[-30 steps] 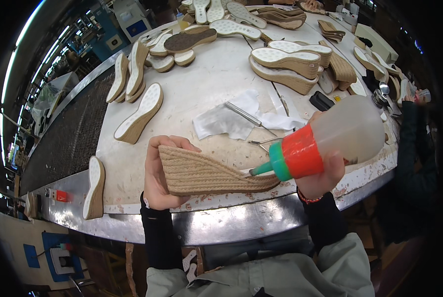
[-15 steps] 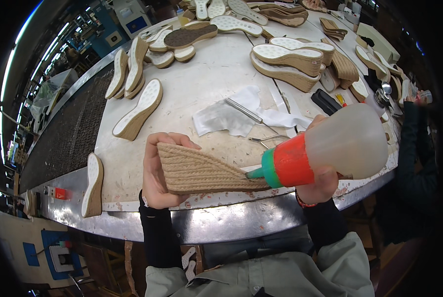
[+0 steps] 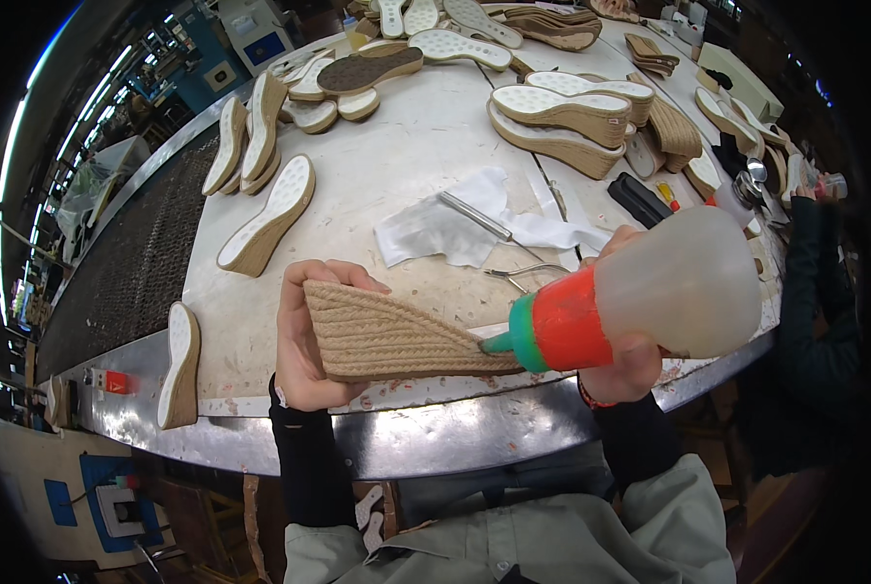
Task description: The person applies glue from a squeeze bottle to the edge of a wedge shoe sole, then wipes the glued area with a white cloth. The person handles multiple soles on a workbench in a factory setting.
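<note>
Left hand (image 3: 304, 341) grips tan rope-wrapped wedge sole (image 3: 387, 336) at 6 o'clock. Right hand (image 3: 630, 360) clasps translucent squeeze bottle (image 3: 669, 287), green nozzle touching sole. Stained white round worktable (image 3: 406, 156); white rag (image 3: 445, 229) at centre; pale soles (image 3: 265, 214) at 10 o'clock.

Worktable (image 3: 426, 136): wedge soles (image 3: 265, 214), white cloth (image 3: 435, 234), pliers (image 3: 525, 275).

A shoe workshop — wedge soles (image 3: 562, 117) crowd the worktable (image 3: 406, 165).

Left hand (image 3: 304, 341) grips jute wedge sole (image 3: 387, 336) on edge; right hand (image 3: 625, 365) tips glue bottle (image 3: 650, 297), nozzle touching sole.
</note>
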Available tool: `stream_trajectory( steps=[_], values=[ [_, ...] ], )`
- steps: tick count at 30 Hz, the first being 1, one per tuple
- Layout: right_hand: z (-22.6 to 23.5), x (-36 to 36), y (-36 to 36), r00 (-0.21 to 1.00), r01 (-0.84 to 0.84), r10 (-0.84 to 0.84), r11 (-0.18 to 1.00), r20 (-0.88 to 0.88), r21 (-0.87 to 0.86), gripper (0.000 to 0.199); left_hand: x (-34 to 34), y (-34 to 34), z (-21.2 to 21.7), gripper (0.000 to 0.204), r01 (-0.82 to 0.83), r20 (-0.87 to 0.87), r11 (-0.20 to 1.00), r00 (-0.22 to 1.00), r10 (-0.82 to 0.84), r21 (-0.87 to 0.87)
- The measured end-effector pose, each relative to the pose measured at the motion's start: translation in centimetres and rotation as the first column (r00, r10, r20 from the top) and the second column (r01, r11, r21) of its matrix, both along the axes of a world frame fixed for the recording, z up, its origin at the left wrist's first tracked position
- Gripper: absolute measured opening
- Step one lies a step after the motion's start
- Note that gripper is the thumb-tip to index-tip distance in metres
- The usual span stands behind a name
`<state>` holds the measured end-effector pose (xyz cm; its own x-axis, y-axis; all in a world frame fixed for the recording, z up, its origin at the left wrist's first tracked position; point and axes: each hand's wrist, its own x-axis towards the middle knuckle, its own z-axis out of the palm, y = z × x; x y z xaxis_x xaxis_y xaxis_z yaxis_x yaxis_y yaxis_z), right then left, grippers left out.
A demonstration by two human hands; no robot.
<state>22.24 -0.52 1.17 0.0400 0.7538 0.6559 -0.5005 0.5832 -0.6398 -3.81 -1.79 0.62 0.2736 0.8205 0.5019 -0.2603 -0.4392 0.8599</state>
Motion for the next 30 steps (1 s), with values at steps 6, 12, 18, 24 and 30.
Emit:
stream_trajectory(
  steps=[6,12,18,24,30],
  values=[
    [0.0,0.0,0.0,1.000,0.015,-0.015,1.000,0.014,-0.010,0.055,-0.1,0.0,0.0,0.074,-0.020,-0.023,1.000,1.000,0.020,0.003],
    [0.2,0.1,0.1,0.999,0.030,-0.030,1.000,0.018,-0.006,0.054,0.4,-0.3,0.4,0.077,-0.093,-0.034,0.992,0.995,0.091,-0.085],
    [0.2,0.2,0.2,0.999,0.033,-0.033,0.999,0.009,0.008,0.053,0.3,-0.3,0.3,0.077,-0.103,-0.037,0.991,0.994,0.100,-0.083],
    [0.8,0.4,0.9,0.998,0.017,-0.008,0.987,-0.061,0.163,0.053,-0.1,-0.1,0.1,0.077,-0.079,-0.039,0.995,0.996,0.077,-0.061],
    [-0.2,1.2,1.3,0.993,0.119,-0.121,0.970,-0.003,0.212,0.052,0.0,-0.1,0.2,0.076,-0.090,-0.033,0.992,0.996,0.088,-0.087]
  ],
)
